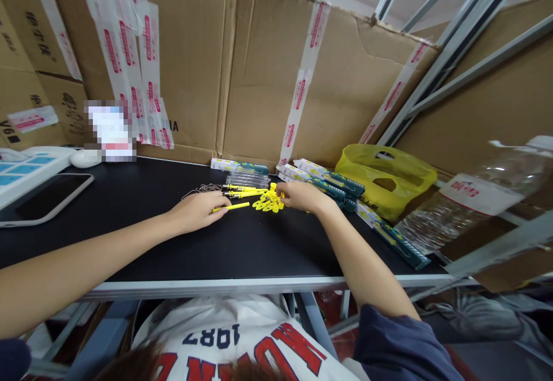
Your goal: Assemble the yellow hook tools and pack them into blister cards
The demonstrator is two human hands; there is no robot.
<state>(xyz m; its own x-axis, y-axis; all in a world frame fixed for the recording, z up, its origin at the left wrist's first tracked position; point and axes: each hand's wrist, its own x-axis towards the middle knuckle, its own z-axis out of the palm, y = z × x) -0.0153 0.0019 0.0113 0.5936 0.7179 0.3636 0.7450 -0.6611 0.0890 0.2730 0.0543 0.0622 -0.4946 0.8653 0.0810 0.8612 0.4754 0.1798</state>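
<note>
pinching a slim, smooth yellow stick (pixel 238 206) between thumb and fingertips, the person's left hand (pixel 201 211) sits at nine o'clock of a low heap of small yellow pieces (pixel 268 201). the stick points toward that heap, its tip just beside it. the pieces look like plastic, glossy, some with rounded loop shapes. the right hand (pixel 305 195) reaches in from three o'clock, fingers curled and touching the heap's edge; whether they are closed on a piece cannot be told.

between nine and ten o'clock of the heap lie straight yellow rods (pixel 248 189) with dark fittings, and a tangle of thin wires (pixel 206 188) trails off their far ends. clear, glassy tubes (pixel 247 179) lie side by side between ten and eleven. slim white-and-green cartons (pixel 322 177), crisp-edged, are stacked between two and three.

farther out toward three rest a crinkled, translucent yellow plastic bag (pixel 412 182) and a ribbed clear bottle (pixel 432 220). a flat phone (pixel 47 199) with rounded corners lies well apart at nine, on the matte black tabletop (pixel 259 254). corrugated cardboard (pixel 254 82), torn along its top, stands at twelve.
</note>
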